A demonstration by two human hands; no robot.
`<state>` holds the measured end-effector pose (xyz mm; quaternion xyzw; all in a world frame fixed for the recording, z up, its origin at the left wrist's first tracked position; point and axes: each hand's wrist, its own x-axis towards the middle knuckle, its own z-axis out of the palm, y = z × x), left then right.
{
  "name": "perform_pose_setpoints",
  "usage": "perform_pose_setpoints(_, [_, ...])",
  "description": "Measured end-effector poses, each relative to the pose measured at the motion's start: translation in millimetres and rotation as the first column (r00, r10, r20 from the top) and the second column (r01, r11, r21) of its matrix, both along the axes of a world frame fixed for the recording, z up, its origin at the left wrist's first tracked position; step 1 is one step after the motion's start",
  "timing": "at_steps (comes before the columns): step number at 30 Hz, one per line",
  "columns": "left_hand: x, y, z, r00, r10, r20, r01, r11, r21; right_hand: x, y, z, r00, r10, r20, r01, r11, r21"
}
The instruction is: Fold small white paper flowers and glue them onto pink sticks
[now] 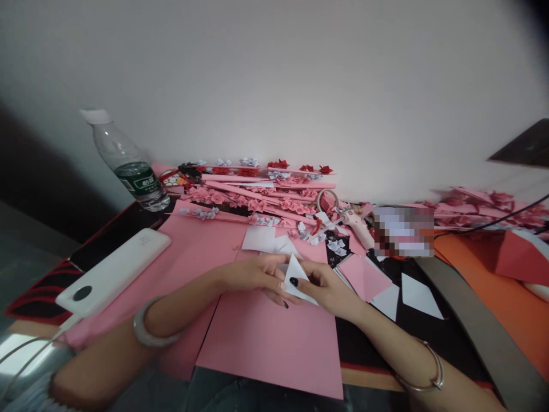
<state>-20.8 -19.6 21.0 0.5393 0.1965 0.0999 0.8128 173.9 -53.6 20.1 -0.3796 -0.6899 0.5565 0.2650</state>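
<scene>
Between my two hands is a small piece of folded white paper (295, 269) with a pointed top. My left hand (261, 277) grips its left edge, fingers behind and thumb in front. From the other side, my right hand (328, 286) pinches it, the dark-nailed thumb pressed flat on its face. Both hands are just above a large pink sheet (270, 343). White paper pieces (259, 237) lie behind my left hand. To the right of my right hand are a stack of small pink sheets (364, 274) and a loose white sheet (420, 294).
Pink paper rolls and folded paper flowers (257, 200) pile up along the wall. A water bottle (132, 166) and a white power bank (114, 272) with a cable stand left. A pink glue gun (358, 226) and a tape roll (327, 200) lie behind; orange paper (493, 297) lies right.
</scene>
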Motion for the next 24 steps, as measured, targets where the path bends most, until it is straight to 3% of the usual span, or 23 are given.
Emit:
perform_pose_setpoints(5, [1,4,-4.6,0.996,0.086,0.003,-0.086,0.994,-0.070,1,2,-2,0.996,-0.087,-0.032,0.087,0.996,-0.004])
perform_pose_setpoints(14, [8,0,-10.6,0.973,0.195,-0.125,-0.161,0.957,0.240,-1,0,-3,0.995,-0.083,-0.048,0.082,0.997,-0.012])
perform_pose_setpoints(18, [7,1,-11.5,0.978,0.145,-0.149,-0.111,0.970,0.217,-2,-1,-3,0.990,-0.136,0.032,0.135,0.990,0.042])
perform_pose_setpoints(24, [5,4,-9.8,0.972,0.207,-0.113,-0.181,0.962,0.204,1,1,-5,0.964,-0.251,0.085,0.238,0.962,0.135])
